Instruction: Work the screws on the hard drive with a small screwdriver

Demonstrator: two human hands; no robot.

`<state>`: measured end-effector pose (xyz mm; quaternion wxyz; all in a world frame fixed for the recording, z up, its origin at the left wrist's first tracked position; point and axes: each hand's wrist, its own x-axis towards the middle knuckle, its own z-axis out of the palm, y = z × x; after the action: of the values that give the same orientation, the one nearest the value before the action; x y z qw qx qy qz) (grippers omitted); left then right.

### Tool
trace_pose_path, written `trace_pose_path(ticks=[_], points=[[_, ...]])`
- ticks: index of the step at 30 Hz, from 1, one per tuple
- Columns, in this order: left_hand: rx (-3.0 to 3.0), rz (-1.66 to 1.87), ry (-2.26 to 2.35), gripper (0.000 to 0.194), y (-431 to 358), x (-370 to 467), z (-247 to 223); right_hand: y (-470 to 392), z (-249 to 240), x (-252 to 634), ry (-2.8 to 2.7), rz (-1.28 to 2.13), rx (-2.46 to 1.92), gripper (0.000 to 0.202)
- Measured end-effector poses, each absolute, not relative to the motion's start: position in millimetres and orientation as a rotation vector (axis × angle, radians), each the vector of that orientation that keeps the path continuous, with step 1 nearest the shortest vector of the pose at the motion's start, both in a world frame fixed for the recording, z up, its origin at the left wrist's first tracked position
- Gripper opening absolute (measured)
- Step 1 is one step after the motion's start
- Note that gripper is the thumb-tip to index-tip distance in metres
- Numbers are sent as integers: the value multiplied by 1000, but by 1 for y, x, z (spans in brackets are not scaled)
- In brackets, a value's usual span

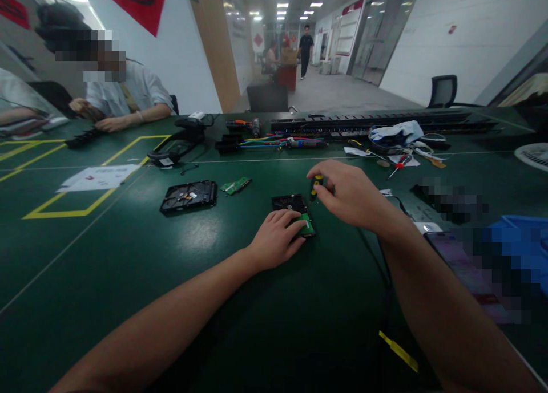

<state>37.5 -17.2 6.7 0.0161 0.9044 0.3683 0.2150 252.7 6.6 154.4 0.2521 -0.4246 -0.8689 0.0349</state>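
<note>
A hard drive lies on the green table in front of me, part of its green circuit board showing. My left hand is laid over its near left part, fingers and thumb gripping it against the table. In my closed right hand is a screwdriver with a yellow and black handle. It stands roughly upright, its lower end by the drive's right edge; I cannot tell whether the tip touches. Left of these lie a loose green circuit board and a second hard drive.
Cables, a power drill and long black rails lie along the back. A red screwdriver and a blue bin are at right. Across the table at left sits a person; another person stands far behind.
</note>
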Motion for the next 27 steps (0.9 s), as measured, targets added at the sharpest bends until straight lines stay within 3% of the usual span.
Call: trace_pose_path(ticks=[12,19,27], points=[[2822,689,1148,40,-17,37,4,16,147,252,-2323,72,-1193,9],[2822,699,1145,39,-17,38,6,16,142,250,-2298,147,-1166,30],[2814,699,1142,40,-18,38,4,14,146,250,-2343,120,-1126,21]])
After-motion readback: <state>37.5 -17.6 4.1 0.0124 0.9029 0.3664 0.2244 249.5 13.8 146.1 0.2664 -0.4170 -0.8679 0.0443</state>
